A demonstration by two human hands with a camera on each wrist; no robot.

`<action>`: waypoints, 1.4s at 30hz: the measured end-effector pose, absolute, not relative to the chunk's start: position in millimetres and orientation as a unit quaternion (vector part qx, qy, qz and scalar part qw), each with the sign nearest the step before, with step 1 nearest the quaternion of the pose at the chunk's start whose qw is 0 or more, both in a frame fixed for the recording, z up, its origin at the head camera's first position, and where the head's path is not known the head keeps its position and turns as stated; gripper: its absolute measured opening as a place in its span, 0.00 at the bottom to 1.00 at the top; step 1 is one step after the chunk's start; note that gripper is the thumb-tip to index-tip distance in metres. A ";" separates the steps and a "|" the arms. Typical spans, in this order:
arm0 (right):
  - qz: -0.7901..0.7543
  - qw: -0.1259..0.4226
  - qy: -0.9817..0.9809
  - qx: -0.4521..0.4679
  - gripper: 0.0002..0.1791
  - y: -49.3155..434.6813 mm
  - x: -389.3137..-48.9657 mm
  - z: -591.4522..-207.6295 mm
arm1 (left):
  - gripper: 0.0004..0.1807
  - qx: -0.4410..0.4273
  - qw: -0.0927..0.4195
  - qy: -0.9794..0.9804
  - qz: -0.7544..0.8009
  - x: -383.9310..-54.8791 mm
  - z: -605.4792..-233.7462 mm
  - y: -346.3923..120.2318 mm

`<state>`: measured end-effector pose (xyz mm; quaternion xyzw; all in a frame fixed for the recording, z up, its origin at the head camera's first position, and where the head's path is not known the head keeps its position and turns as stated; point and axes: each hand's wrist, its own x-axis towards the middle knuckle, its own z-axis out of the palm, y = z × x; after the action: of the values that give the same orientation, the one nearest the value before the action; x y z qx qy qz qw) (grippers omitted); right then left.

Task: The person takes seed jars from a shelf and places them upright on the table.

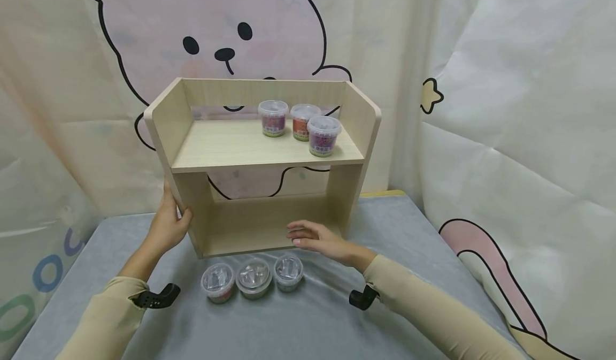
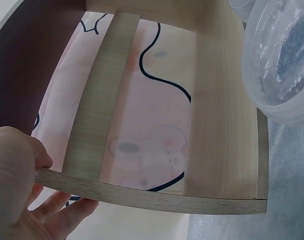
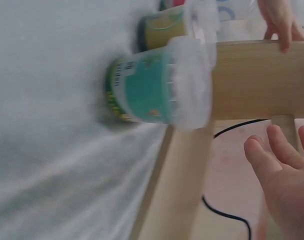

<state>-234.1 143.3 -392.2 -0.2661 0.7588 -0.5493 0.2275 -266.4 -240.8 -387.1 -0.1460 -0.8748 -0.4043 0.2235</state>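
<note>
A light wooden two-tier shelf (image 1: 216, 146) stands on the table. My left hand (image 1: 168, 223) grips its left side panel, thumb on the inner face and fingers outside, as the left wrist view shows at the panel's edge (image 2: 157, 196). With fingers extended and holding nothing, my right hand (image 1: 324, 239) hovers before the lower tier. Three lidded plastic tubs, one purple (image 1: 273, 119), one red (image 1: 301, 130) and another purple (image 1: 322, 142), sit on the upper tier's right half. Three more tubs (image 1: 254, 278) line up in front; the right wrist view shows a teal-labelled one (image 3: 144, 87).
A grey-blue cloth covers the table (image 1: 231, 333). Behind it hangs a curtain (image 1: 385, 44) with a cartoon bear, and another light curtain (image 1: 520, 135) is at the right. Dark wrist bands (image 1: 156, 297) are on both sleeves.
</note>
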 end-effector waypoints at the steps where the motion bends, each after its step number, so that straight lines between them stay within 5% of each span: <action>1: -0.550 0.226 0.758 -0.269 0.30 142.9 -234.0 -388.8 | 0.55 -0.145 0.222 -0.876 -0.402 -266.1 -387.3 -240.6; 42: -0.634 0.087 0.713 -0.287 0.32 106.3 -249.3 -234.9 | 0.54 -0.146 0.210 -0.879 -0.403 -265.3 -386.6 -241.4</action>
<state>-249.3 106.3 -234.9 -0.2867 0.7133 -0.6336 0.0870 -265.3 -241.4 -386.6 -0.1457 -0.8787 -0.4030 0.2104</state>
